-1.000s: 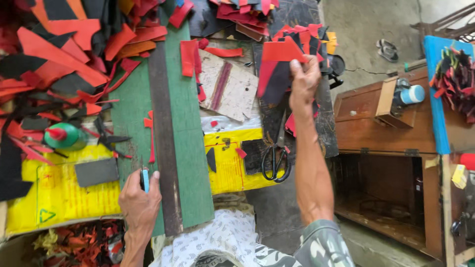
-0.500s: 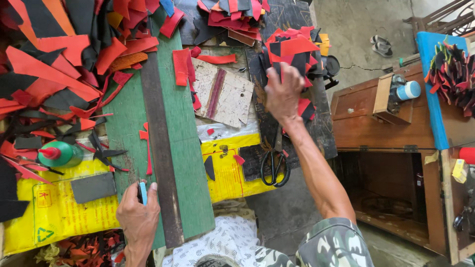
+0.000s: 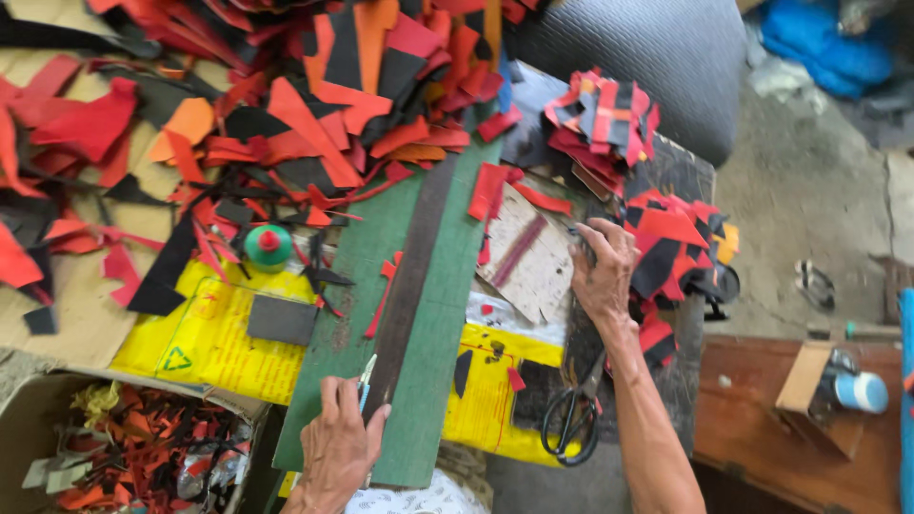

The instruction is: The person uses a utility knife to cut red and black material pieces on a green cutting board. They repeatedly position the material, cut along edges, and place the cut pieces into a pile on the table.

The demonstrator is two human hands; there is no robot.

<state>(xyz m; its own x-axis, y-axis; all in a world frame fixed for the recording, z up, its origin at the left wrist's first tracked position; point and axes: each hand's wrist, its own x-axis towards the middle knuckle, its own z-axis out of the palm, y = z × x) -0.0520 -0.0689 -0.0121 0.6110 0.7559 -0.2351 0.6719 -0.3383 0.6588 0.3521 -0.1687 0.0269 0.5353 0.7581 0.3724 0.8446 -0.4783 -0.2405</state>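
Dark metal straightedge strip (image 3: 411,276) lies lengthwise on the green cutting mat (image 3: 447,324); left hand (image 3: 335,447) presses its near end, grip closed on a small light-blue knife (image 3: 366,373). Right hand (image 3: 602,271), fingers spread, holding nothing, rests on stacked red and black cut pieces (image 3: 671,238). Black-handled scissors (image 3: 574,414) lie near the right forearm on the counter.

Yellow printed sack (image 3: 219,333) (flat), under green mat (image 3: 433,314)
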